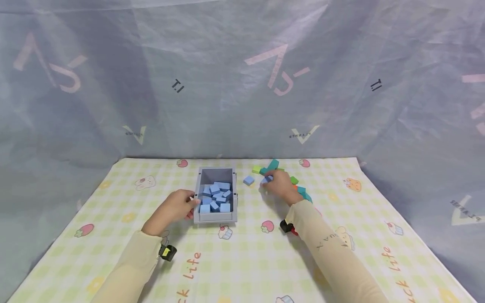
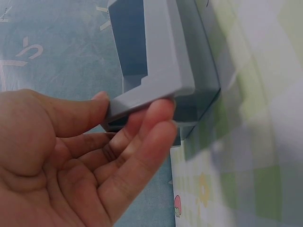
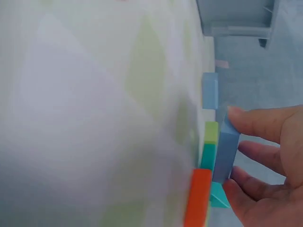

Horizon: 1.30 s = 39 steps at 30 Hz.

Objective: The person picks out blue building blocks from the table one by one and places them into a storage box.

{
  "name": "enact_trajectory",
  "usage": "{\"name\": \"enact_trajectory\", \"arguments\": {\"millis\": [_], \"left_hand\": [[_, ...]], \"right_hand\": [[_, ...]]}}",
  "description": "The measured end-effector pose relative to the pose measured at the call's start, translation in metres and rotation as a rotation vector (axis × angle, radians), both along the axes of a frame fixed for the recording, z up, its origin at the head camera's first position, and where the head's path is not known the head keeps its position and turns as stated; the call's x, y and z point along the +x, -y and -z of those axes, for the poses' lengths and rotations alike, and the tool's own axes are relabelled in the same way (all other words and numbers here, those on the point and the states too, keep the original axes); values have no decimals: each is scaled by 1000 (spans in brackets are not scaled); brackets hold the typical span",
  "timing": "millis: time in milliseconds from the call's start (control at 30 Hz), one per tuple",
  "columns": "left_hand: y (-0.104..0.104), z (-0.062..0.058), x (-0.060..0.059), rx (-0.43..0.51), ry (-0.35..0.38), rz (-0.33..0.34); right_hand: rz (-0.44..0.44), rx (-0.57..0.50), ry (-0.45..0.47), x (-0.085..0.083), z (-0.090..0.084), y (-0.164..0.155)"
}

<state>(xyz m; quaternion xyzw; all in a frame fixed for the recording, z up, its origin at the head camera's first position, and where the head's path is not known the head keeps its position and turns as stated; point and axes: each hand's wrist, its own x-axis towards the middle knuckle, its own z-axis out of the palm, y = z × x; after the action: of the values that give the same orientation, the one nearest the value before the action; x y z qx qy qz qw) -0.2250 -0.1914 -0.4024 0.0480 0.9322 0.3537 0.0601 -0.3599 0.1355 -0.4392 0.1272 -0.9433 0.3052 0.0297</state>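
Note:
A grey plastic bin (image 1: 215, 217) stands left of the table's middle, with several light-blue blocks (image 1: 215, 196) in it. My left hand (image 1: 177, 208) pinches the bin's left rim; the left wrist view shows the thumb on top and fingers (image 2: 158, 111) curled under the grey rim (image 2: 156, 92). Over the loose pile at the right, my right hand (image 1: 281, 185) holds a blue rectangular block (image 3: 226, 149) between thumb and fingertips. Another light-blue block (image 1: 248, 180) lies on the cloth between the bin and that hand.
Around the right hand lie teal blocks (image 1: 273, 164), a lime block (image 1: 256, 169), a green block (image 1: 294, 180) and an orange block (image 3: 198, 198), some partly hidden by the hand. A checked cloth (image 1: 242, 261) covers the table, and a grey-blue curtain (image 1: 227, 84) hangs behind it.

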Motion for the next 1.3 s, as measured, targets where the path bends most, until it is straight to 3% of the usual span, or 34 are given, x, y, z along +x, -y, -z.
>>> {"name": "enact_trajectory", "arguments": {"millis": [267, 633, 833, 1300], "left_hand": [[2, 1, 1, 3, -19, 27], [2, 2, 3, 7, -31, 25], [2, 2, 2, -10, -41, 25], [4, 2, 0, 12, -19, 29]], "right_hand": [[-5, -88, -122, 9, -30, 6], [-121, -14, -232, 36, -65, 59], [-202, -3, -241, 49, -65, 86], [-359, 66, -146, 70, -39, 128]]}}
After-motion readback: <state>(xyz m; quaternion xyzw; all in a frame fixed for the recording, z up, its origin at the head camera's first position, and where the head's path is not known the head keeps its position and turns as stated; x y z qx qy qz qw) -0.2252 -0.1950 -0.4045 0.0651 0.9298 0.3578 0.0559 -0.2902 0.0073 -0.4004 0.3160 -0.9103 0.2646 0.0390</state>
